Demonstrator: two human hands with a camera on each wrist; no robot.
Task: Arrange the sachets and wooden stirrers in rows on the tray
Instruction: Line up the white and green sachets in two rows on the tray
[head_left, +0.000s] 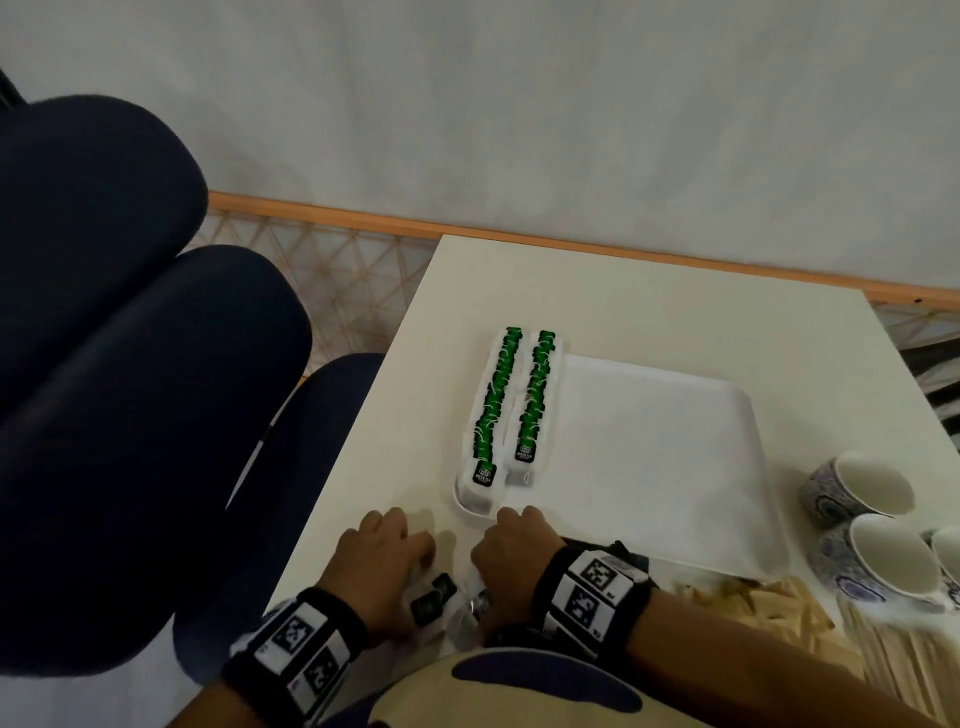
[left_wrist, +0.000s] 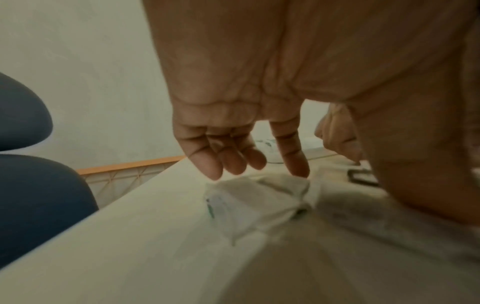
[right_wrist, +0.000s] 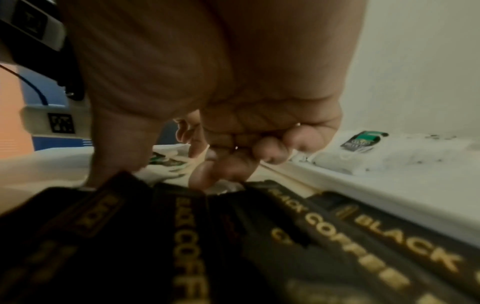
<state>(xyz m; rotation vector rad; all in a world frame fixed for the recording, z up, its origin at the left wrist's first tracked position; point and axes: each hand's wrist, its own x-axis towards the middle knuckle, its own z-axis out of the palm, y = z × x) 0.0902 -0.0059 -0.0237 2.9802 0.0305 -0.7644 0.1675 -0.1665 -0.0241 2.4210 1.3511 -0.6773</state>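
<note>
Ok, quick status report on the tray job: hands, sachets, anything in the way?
Left hand open, fingertips on loose tea sachets. Right hand curled over black coffee sachets, hold unclear. Two green tea rows on tray. Wooden stirrers untouched; nothing blocking.

One white tray (head_left: 670, 447) sits on the one bench (head_left: 649, 306), carrying two rows of green tea sachets (head_left: 511, 405); they overlap too closely for a count per row. Two loose green tea sachets (head_left: 434, 597) show between the two hands, and at least four black coffee sachets (right_wrist: 324, 232) lie near the tray. Three patterned cups (head_left: 857, 493) are in view, and the wooden stirrers (head_left: 769, 608) form one pile too dense to count.
</note>
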